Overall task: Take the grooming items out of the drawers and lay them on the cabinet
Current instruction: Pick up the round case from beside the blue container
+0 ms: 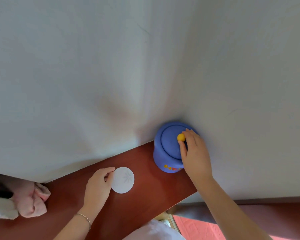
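My right hand [195,153] pinches the yellow knob [181,137] between thumb and fingertips; the knob sits at the middle of the round lid [171,142] of a blue jar [164,158]. The lid lies seated in the jar's mouth, and the jar stands upright on the cabinet top [145,196], its axis vertical, pushed right back against the white wall [128,66]. A small yellow and red pattern shows low on the jar's near side.

My left hand [98,185] grips the edge of a round white cotton pad [123,180] with thumb and fingers; the pad lies flat on the reddish-brown wood, its embossed starburst facing up. Being a disc, it has no long axis to speak of. It sits left of the jar and nearer to me, apart from it, with bare wood between. A thin bracelet [86,218] rings my left wrist.

Further left, well clear of the pad, a bunched pink cloth [34,200] rests on the cabinet beside something white and fluffy [2,209] at the frame's edge. Nothing lies between either hand and what it holds
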### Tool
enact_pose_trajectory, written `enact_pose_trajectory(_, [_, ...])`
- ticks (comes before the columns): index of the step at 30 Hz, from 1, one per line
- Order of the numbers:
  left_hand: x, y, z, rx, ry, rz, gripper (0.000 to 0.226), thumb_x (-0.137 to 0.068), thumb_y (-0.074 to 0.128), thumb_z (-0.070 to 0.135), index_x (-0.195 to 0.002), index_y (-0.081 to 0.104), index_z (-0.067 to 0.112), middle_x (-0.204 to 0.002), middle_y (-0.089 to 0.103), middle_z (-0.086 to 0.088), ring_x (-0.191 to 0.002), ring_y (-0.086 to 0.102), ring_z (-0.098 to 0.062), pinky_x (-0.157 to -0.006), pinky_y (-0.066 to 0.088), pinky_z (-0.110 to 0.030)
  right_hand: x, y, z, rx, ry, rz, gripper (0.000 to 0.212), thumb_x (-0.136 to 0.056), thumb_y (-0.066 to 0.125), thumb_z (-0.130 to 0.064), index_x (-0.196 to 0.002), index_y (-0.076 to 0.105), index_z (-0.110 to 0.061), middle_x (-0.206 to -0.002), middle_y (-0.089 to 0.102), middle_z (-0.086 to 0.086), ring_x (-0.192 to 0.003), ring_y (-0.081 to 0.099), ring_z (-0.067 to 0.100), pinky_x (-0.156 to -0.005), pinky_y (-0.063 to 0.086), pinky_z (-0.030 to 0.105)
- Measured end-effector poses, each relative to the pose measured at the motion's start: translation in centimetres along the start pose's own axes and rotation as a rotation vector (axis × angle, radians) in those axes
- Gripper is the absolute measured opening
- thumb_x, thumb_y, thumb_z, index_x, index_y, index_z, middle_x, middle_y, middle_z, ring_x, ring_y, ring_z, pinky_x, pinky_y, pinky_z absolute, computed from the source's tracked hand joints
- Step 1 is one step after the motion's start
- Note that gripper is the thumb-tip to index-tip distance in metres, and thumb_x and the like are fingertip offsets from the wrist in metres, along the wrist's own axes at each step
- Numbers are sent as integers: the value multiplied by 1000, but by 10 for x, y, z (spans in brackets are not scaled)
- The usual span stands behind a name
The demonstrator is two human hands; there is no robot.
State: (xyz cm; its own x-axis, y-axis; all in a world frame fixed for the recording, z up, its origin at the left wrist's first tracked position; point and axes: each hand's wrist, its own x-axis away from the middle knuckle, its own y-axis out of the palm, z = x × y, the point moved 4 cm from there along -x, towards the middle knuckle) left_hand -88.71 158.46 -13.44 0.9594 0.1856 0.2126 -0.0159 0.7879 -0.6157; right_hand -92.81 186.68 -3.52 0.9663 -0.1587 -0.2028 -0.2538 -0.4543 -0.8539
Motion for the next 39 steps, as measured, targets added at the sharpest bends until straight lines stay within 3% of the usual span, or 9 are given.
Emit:
enact_pose_trajectory(4, [3, -5, 8, -164, 139, 33, 25, -89, 53, 11, -109, 66, 17, -104, 62, 9, -95, 60, -14, -81, 45, -25, 2, 2, 0, -20, 7, 31, 51, -92, 33, -38, -117, 60, -2, -124, 60, 15, -119, 52, 32, -99, 29, 22])
enact_pose_trajectory(7, [5, -12, 16, -383, 315, 59, 31, -86, 48, 24, -110, 66, 16, -104, 66, 2, -97, 62, -19, -79, 51, -31, 1, 4, 2, -8, 15, 2, 54, -93, 33, -41, -123, 56, -3, -130, 57, 12, -125, 47, 28, -103, 32, 26])
enact_pose_trajectory(11, [8, -23, 29, -604, 505, 64, 44, -83, 37, 34, -106, 68, 13, -99, 69, 0, -90, 65, -20, -78, 51, -32, 1, 0, 1, 14, 8, -44, 49, -96, 46, -27, -139, 38, -4, -145, 40, 11, -137, 33, 24, -108, 19, 21])
enact_pose_trajectory(15, [14, -40, 39, -660, 554, 115, 43, -85, 37, 35, -107, 67, 13, -103, 69, -2, -96, 65, -21, -87, 43, -31, 18, -21, -30, 15, -131, 146, 51, -95, 37, -33, -136, 41, -2, -140, 46, 14, -132, 30, 17, -106, 24, 22])
enact_pose_trajectory(19, [22, -61, 31, -658, 525, 128, 50, -93, 27, 39, -110, 66, 13, -106, 68, -4, -101, 64, -22, -86, 50, -37, 56, 2, -87, -44, -410, 30, 44, -96, 35, -30, -132, 47, -6, -136, 51, 7, -133, 36, 15, -108, 32, 31])
enact_pose_trajectory(24, [41, -96, 3, -671, 430, 174, 42, -85, 41, 35, -113, 64, 13, -111, 67, -1, -107, 61, -19, -85, 48, -35, 91, 59, -140, 34, -678, -258, 50, -94, 37, -36, -136, 44, -10, -141, 47, 4, -135, 35, 15, -112, 28, 33])
enact_pose_trajectory(27, [66, -122, -19, -668, 328, 243, 43, -85, 43, 35, -114, 64, 12, -112, 66, -3, -107, 61, -19, -91, 42, -32, 101, 80, -157, 136, -782, -379, 54, -90, 39, -42, -135, 46, -12, -140, 49, 2, -133, 41, 15, -112, 30, 33])
enact_pose_trajectory(33, [140, -152, -53, -663, 64, 386, 43, -82, 46, 35, -114, 64, 12, -112, 65, -2, -105, 61, -18, -93, 36, -28, 123, 97, -188, 135, -1019, -511, 56, -88, 39, -44, -134, 48, -14, -138, 52, 0, -130, 44, 14, -111, 15, 31])
enact_pose_trajectory(39, [233, -159, -79, -685, -229, 502, 45, -83, 44, 37, -116, 63, 13, -115, 65, -1, -110, 59, -18, -95, 34, -28, 167, 110, -218, 60, -1238, -616, 56, -87, 39, -43, -134, 48, -14, -137, 53, 0, -128, 47, 15, -108, 27, 36])
